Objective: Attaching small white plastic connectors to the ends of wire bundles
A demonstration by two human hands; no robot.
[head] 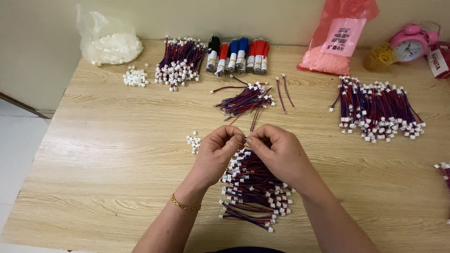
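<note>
A wooden table (117, 154) fills the view. Just under both hands lies a pile of red-and-blue wire leads (253, 197) with white plugs, reaching toward the near edge. A similar wide heap (379, 110) lies at the right, another bunch (180, 58) at the far left, and a loose spray of leads (246, 100) just beyond the fingers. Taped bundles of black, red and blue wire (239, 56) stand along the far edge.

A pink plastic bag (340, 40) holding pale pink bits leans at the far right; a clear bag (108, 42) at the far left holds white connector housings.

The left hand (216, 152) and right hand (279, 152) meet above the near pile, fingertips pressed together and pinching one thin wire (254, 122) that runs away from them; what sits between the tips is too small to tell. A few loose white housings (193, 142) lie just left of the left hand.
</note>
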